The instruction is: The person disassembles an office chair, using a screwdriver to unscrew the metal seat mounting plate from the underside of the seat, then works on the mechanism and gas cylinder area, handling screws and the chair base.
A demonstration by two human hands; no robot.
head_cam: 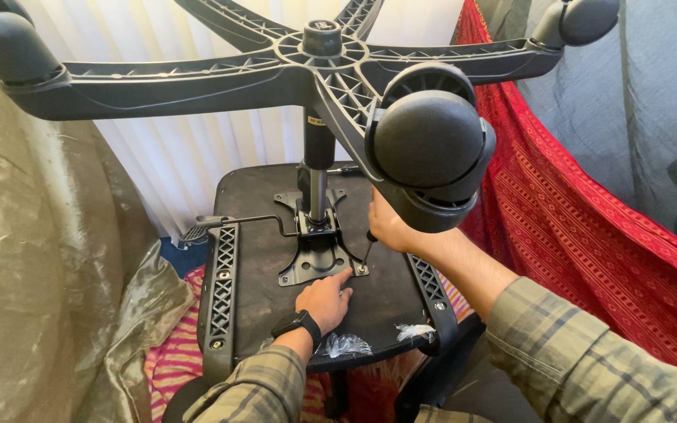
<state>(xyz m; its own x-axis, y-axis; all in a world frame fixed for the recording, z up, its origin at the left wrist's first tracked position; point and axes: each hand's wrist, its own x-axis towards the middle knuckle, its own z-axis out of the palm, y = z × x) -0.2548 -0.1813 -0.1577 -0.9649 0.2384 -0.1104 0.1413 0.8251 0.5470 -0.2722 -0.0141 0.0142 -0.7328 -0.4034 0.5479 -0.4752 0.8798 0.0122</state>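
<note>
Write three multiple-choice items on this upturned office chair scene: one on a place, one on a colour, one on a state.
1. Where does the left hand rest?
A. on the seat underside, beside the metal mounting plate
B. on a caster
C. on the red cloth

2. What colour is the cloth at the right?
A. blue
B. red
C. white

3. What is the right hand doing?
A. hanging open
B. gripping a screwdriver with its tip at the plate
C. holding a plastic bag

Key: 1 A, fingers lie flat by the plate's corner; 2 B, patterned red fabric; 3 B, fist closed round the handle.
</note>
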